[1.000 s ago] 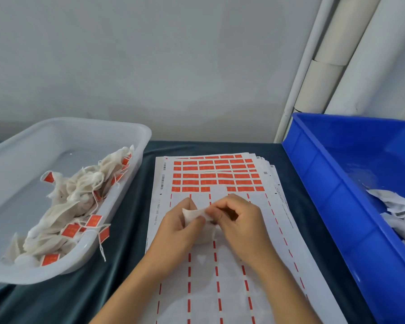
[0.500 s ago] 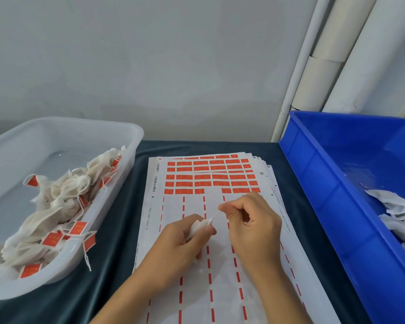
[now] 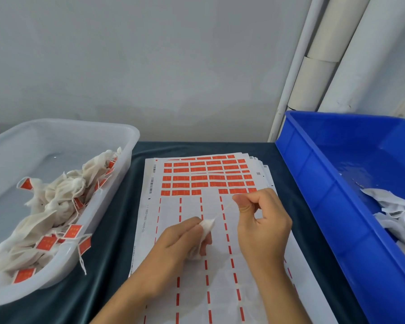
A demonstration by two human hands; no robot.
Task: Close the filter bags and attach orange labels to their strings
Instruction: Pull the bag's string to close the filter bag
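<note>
Even, soft light; faint shadows under the hands; mild glare in the clear tub [image 3: 56, 157]; edges bow.

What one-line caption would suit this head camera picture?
Left hand grips a filter bag while right hand pulls its string taut above the label sheets.

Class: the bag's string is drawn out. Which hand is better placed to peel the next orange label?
Right. The right hand is beside the orange labels, pinching only the string; the left hand grips the filter bag.

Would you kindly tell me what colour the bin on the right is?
The bin is bright blue, seen clearly in the head view.
</note>
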